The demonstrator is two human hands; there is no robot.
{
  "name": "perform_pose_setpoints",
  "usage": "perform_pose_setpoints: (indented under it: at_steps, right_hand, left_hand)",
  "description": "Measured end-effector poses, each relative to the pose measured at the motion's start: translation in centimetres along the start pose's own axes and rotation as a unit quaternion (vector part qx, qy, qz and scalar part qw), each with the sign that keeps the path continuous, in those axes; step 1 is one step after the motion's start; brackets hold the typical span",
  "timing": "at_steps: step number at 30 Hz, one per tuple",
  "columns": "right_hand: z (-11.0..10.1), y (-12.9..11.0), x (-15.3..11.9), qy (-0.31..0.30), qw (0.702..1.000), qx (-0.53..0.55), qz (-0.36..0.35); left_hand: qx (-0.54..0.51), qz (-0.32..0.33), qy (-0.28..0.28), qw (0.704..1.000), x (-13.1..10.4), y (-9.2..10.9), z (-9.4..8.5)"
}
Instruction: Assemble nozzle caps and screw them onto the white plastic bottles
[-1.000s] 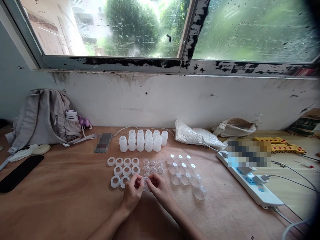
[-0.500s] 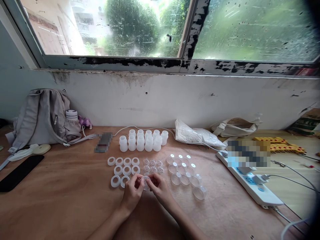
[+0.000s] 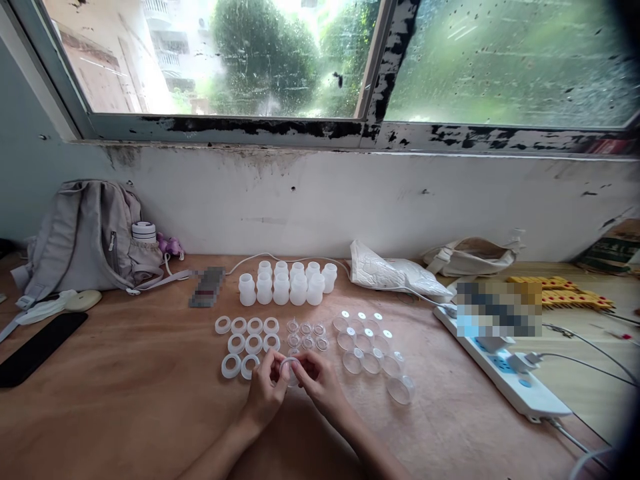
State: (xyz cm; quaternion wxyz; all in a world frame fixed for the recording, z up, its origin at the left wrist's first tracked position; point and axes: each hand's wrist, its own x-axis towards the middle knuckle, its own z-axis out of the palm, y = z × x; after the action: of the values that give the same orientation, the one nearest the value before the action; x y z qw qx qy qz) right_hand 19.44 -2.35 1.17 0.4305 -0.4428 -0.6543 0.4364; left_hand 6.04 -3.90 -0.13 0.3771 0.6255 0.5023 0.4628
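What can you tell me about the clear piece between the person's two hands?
The clear piece is small, see-through and looks like plastic, with a curved rim showing at its top. The left hand and right hand pinch it from both sides, partly hiding its shape. It is held nearer the person than the clear ring-like parts; whether it touches the table is unclear.

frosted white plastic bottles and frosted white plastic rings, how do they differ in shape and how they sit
The frosted white plastic bottles stand upright, while the frosted white plastic rings lie flat. The bottles have tall bodies pinched in at the middle; the rings are low, with wide open centres. The bottles stand close together, whereas the rings are laid out in looser rows. Both are whitish and rest on the brown wooden table.
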Motion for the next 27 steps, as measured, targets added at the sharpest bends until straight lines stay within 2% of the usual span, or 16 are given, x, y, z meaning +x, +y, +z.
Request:
perform_pose_setpoints:
  at_steps: [6,15,27]
  right_hand:
    - [-0.15,0.08,0.03,-0.008,1.000,-0.008,0.004]
    - [-0.25,-0.23,0.03,0.000,0.998,-0.048,-0.046]
    - [0.13,-0.43,-0.12,-0.003,0.999,0.028,-0.016]
  left_hand:
    - [-0.016,0.004,0.001,1.000,0.05,-0.23,0.34]
    - [0.004,0.032,0.020,0.999,0.31,-0.09,0.12]
    - [-0.023,0.028,0.013,0.999,0.30,0.06,-0.24]
